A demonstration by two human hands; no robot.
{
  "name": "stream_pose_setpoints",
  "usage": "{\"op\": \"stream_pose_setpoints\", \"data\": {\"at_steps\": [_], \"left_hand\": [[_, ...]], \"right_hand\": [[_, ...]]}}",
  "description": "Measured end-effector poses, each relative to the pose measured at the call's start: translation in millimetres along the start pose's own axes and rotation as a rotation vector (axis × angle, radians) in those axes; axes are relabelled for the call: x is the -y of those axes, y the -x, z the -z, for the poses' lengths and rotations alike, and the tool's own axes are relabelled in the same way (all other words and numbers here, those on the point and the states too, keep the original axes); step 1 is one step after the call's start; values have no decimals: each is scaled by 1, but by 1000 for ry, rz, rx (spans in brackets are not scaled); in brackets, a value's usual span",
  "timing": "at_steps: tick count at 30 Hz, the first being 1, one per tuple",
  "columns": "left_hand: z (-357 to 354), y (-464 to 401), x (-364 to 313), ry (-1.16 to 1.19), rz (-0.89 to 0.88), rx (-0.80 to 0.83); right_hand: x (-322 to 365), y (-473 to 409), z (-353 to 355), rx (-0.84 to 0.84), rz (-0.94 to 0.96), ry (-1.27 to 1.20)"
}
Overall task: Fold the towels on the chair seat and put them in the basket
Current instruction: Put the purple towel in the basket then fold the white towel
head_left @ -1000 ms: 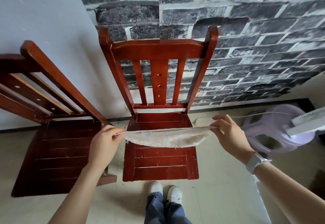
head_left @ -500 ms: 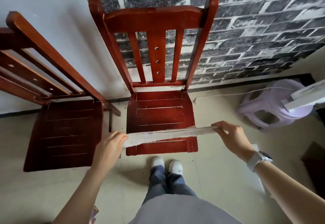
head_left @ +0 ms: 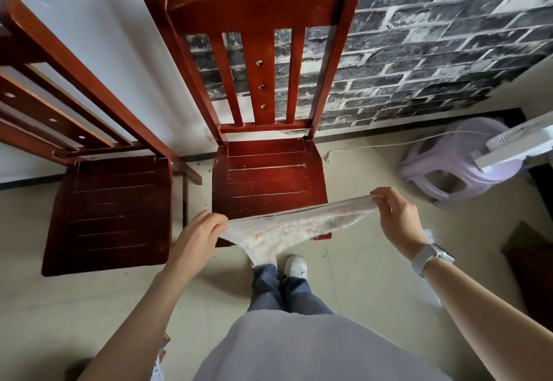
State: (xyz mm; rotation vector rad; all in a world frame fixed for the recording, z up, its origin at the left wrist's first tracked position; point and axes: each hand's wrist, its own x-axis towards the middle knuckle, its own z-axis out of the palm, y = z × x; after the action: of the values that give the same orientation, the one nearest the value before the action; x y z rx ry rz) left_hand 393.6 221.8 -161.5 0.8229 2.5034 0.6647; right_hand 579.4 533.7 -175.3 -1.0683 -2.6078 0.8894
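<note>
Sagging now versus taut earlier: towel point(head_left: 287, 231), pinched by left hand point(head_left: 199, 238) and right hand point(head_left: 398, 219) over chair seat point(head_left: 269, 177). Basket not visible.

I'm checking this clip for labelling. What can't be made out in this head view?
- Basket: none in view.
- Towel: motion-blurred; fold count unclear.
- Left hand and right hand: fingertips hidden by cloth.
- Left shoe: hidden behind the sagging towel.
- Left chair: cut by frame edge.
</note>
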Motion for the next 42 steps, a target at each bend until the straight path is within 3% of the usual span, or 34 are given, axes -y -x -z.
{"op": "stream_pose_setpoints", "data": {"at_steps": [10, 17, 29, 36, 42], "left_hand": [[-10, 29, 10, 144, 154, -210], [-11, 11, 18, 177, 194, -301], [-60, -149, 104, -6, 144, -224], [-98, -239, 148, -90, 116, -315], [-99, -270, 151, -44, 63, -374]], "right_hand": [[9, 48, -8, 131, -11, 13], [20, 41, -19, 120, 15, 24], [-14, -106, -137, 138, 30, 108], [-42, -187, -211, 77, 85, 134], [-40, -212, -222, -24, 80, 133]]}}
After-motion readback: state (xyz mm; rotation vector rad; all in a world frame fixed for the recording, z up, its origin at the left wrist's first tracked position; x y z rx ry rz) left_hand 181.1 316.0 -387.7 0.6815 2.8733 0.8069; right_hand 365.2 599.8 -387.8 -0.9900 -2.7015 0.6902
